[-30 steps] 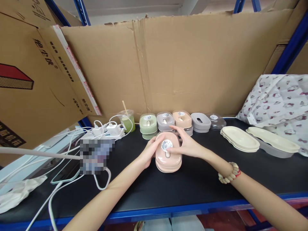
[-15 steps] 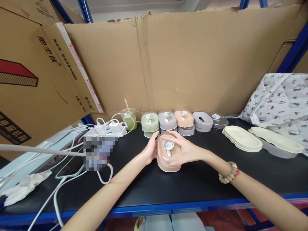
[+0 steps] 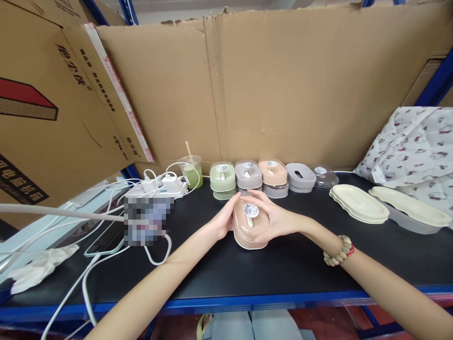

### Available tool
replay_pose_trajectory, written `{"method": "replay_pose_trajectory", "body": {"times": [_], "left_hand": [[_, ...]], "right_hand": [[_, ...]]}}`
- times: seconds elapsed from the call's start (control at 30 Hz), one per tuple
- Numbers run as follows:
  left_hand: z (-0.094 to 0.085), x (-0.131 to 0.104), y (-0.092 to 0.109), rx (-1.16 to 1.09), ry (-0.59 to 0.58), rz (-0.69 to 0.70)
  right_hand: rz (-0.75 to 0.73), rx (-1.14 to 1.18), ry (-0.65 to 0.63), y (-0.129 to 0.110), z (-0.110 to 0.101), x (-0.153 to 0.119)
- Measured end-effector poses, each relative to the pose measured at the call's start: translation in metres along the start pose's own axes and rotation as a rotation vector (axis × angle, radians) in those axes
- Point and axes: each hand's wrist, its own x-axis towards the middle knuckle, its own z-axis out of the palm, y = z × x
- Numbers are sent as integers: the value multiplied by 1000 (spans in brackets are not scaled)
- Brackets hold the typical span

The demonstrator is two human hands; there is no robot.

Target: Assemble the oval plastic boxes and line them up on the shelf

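Note:
A pink lidded box [image 3: 244, 231] with a clear domed cover and a round printed sticker sits on the black tabletop in front of me. My left hand [image 3: 226, 219] presses against its left side, the thumb near the far edge. Across the top and right side, my right hand [image 3: 279, 215] spans the clear cover with thumb and fingers spread around it. Just behind are a green box [image 3: 222, 175], a grey box [image 3: 248, 175] and a peach box [image 3: 272, 173], each with a clear cover and stacked on another box.
Right of the stacks stand an open-slotted grey box [image 3: 300, 178] and a loose clear cover [image 3: 322, 178]. Cream trays [image 3: 359, 202] lie farther right, near a patterned cloth bag [image 3: 410, 146]. Left are a drink cup [image 3: 193, 172], a power strip [image 3: 164, 189] and tangled white cables.
My hands keep their hold on the pink box. The whole view has shifted slightly, and the box's position looks nearly the same relative to the stacks.

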Motion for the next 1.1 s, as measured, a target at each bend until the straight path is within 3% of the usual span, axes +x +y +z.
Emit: {"method": "replay_pose_trajectory", "body": {"times": [0.23,0.43,0.53,0.63,0.77,0.83,0.9,0.97,1.1], "left_hand": [[-1,1,-3,1,-34,53],[-3,2,-7,-1,-35,95],[-1,1,-5,-85,-13,106],[0,0,-3,-181,31,226],[1,0,-2,-210,205,511],[1,-1,1,-216,193,572],[2,-4,4,-221,113,567],[3,-6,7,-217,76,538],[0,-7,9,-82,153,565]], "right_hand": [[20,-106,17,-5,-1,-2],[73,10,-5,0,1,0],[95,185,116,3,2,4],[198,399,259,1,3,6],[263,556,71,-13,4,4],[257,617,49,-20,3,4],[224,669,167,-21,-2,4],[173,693,362,-18,-13,4],[85,662,865,-2,-50,-4]]}}
